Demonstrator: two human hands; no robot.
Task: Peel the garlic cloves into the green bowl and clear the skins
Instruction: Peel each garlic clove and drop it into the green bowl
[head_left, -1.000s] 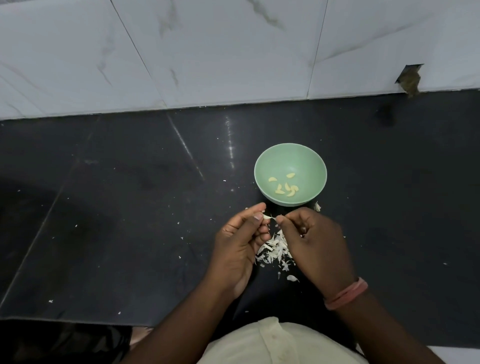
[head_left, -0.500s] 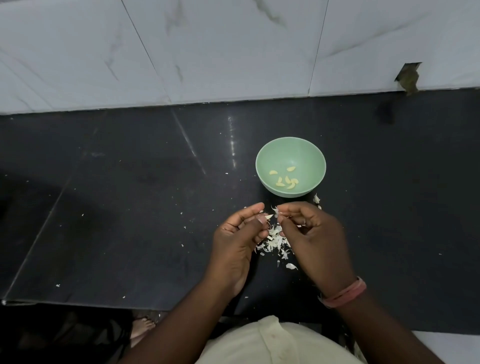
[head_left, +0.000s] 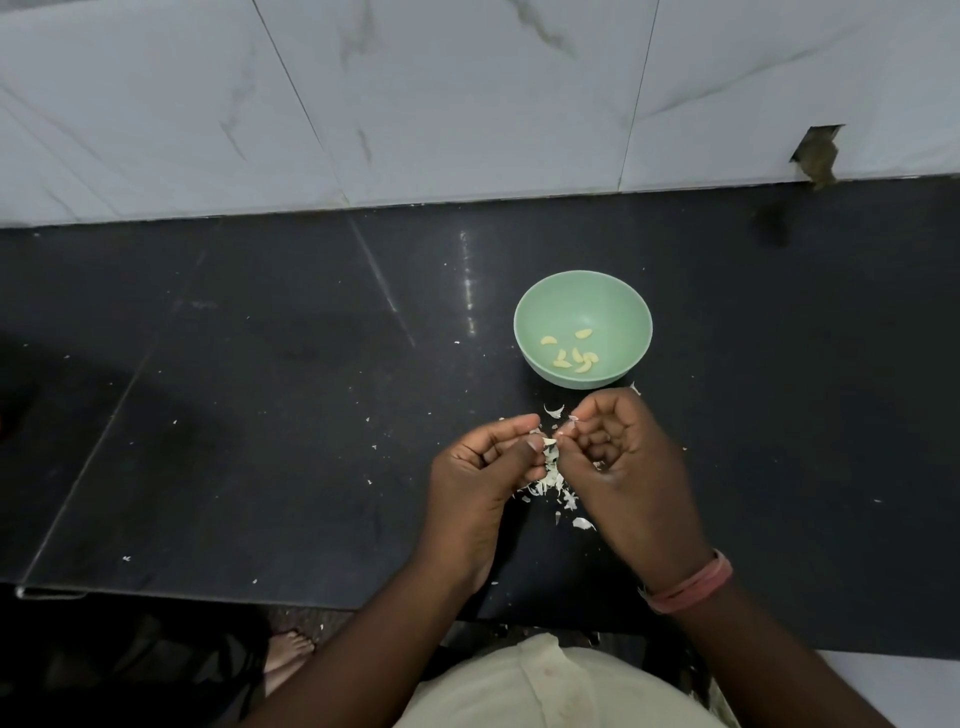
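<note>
Fingertips of my left hand (head_left: 480, 462) and right hand (head_left: 618, 457) are pinching a small, slippery garlic clove (head_left: 549, 443); its papery skin is tearing easily near the green bowl (head_left: 583, 328).

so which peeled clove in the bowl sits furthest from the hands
The clove highest up the green bowl, lying alone toward the far wall. The others lie nearer the hands, four of them clustered.

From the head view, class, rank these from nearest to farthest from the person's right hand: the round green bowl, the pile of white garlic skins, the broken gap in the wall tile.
1. Pile of white garlic skins: beside the right hand, left.
2. Round green bowl: just beyond.
3. Broken gap in the wall tile: far right.
</note>
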